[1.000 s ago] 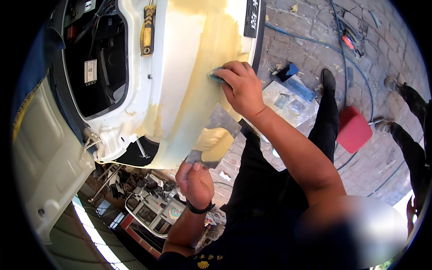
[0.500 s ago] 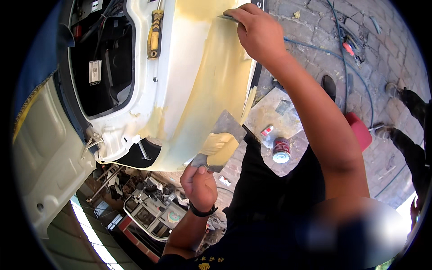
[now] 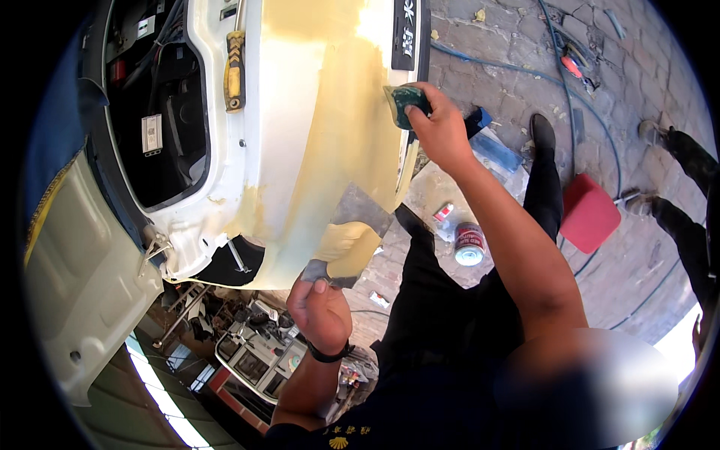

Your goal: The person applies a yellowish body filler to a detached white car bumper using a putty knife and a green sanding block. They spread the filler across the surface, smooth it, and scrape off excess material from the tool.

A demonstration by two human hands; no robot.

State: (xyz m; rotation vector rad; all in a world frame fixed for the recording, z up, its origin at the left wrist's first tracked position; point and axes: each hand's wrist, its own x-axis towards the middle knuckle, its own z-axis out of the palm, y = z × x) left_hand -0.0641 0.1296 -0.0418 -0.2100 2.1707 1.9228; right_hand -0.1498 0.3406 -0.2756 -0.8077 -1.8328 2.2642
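Note:
A white vehicle body panel [image 3: 289, 105] carries pale yellow filler down its length and a dark strip [image 3: 400, 37] along its upper right edge. My left hand [image 3: 321, 315] grips a grey metal plate [image 3: 358, 201] by its lower end; a lump of yellow putty [image 3: 352, 255] sits on it, and it overlaps the panel's lower right part in view. My right hand [image 3: 442, 131] pinches a dark green flat spreader [image 3: 401, 97] at the panel's right edge, just below the strip. A yellow-and-black handled tool [image 3: 234, 75] lies left of the filler.
On the paving, a board [image 3: 427, 180] holds a can [image 3: 469, 247] and a small tube [image 3: 442, 212]. A red seat [image 3: 589, 210] and hoses [image 3: 499, 61] lie right. Another person's legs [image 3: 675, 232] stand at far right. Vehicle parts [image 3: 247, 352] are at lower left.
My right hand went up the filler, then came back down to the panel's edge with the spreader turned face up. My left hand and plate stayed low, shifting slightly.

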